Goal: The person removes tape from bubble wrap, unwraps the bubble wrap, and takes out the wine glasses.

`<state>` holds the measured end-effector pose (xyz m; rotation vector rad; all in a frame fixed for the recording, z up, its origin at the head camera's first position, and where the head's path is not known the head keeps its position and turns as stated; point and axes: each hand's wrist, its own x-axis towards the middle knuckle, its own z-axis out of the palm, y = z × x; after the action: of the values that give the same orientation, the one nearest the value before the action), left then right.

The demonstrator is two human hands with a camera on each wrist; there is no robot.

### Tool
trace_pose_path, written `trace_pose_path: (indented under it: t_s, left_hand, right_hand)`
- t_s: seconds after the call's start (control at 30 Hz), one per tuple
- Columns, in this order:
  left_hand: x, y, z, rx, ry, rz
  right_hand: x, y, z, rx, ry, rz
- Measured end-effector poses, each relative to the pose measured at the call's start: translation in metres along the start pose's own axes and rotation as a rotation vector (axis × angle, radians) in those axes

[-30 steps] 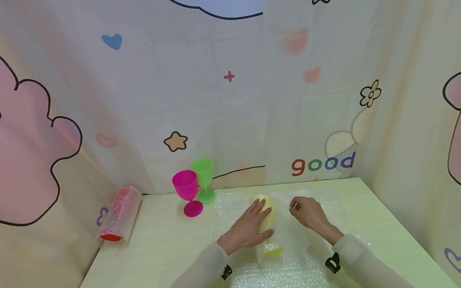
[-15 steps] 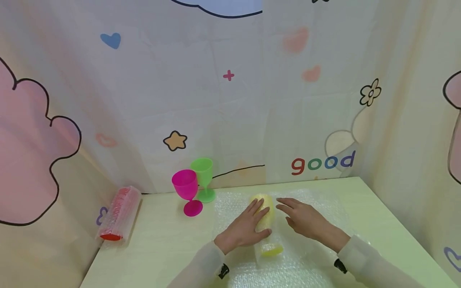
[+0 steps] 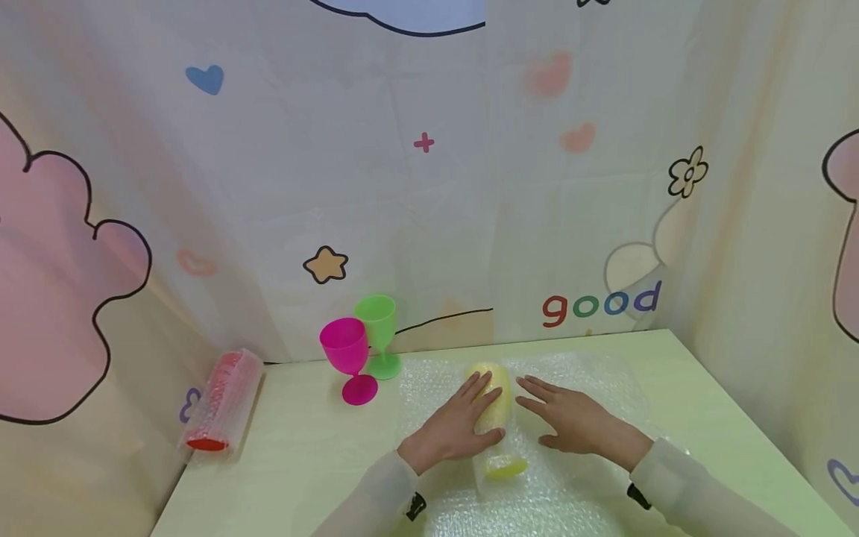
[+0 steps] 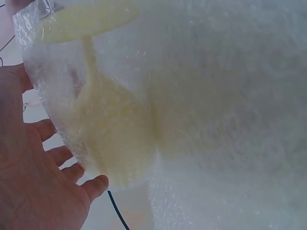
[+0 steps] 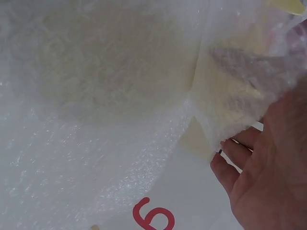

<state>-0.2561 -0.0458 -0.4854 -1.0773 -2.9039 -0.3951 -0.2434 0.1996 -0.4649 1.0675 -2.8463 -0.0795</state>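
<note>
A yellow goblet point(image 3: 498, 415) lies on its side, partly rolled in clear bubble wrap point(image 3: 429, 377), its foot toward the near edge. My left hand point(image 3: 446, 434) rests on the wrapped bowl with fingers spread and fairly straight. In the left wrist view, those fingers lie along the edge of the wrap, and the goblet's bowl, stem and foot show through it. Just right of the goblet, my right hand point(image 3: 572, 419) spreads its fingers over the sheet and pinches nothing. In the right wrist view, the fingertips point(image 5: 223, 165) are by the wrap's edge; contact is unclear.
A pink goblet point(image 3: 345, 347) and a green goblet point(image 3: 379, 321) stand upright at the back of the table point(image 3: 302, 462). At the left edge lies a bubble-wrapped red object point(image 3: 224, 403). A printed curtain point(image 3: 429, 209) hangs behind.
My right hand has gone from curled fingers to spread ones, closer to the goblet. My left hand has stayed on the wrapped goblet, barely shifting.
</note>
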Motion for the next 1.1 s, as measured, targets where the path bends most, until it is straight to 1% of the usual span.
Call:
trace_pose_path:
  t_s: [0.13,0.27,0.57,0.8,1.0,1.1]
  left_hand:
    - [-0.001,-0.001,-0.001,-0.003,-0.005,0.016]
    - [-0.004,-0.003,-0.002,-0.016,-0.018,0.021]
    - [-0.012,-0.01,-0.001,-0.008,-0.004,0.037]
    - [-0.019,-0.017,0.0,-0.023,0.005,0.042]
    - [-0.025,-0.024,0.001,-0.041,0.005,0.046]
    - [-0.029,-0.027,0.001,-0.046,0.01,0.05]
  right_hand:
    - [-0.002,0.003,0.004,0.042,-0.064,0.051]
    - [-0.003,0.006,0.007,0.082,-0.107,0.101]
    - [-0.003,0.01,0.012,0.155,-0.159,0.164]
    - [-0.002,0.012,0.016,0.188,-0.188,0.187]
    - [0.0,0.015,0.022,0.239,-0.246,0.245]
    - [0.001,0.017,0.024,0.253,-0.265,0.255]
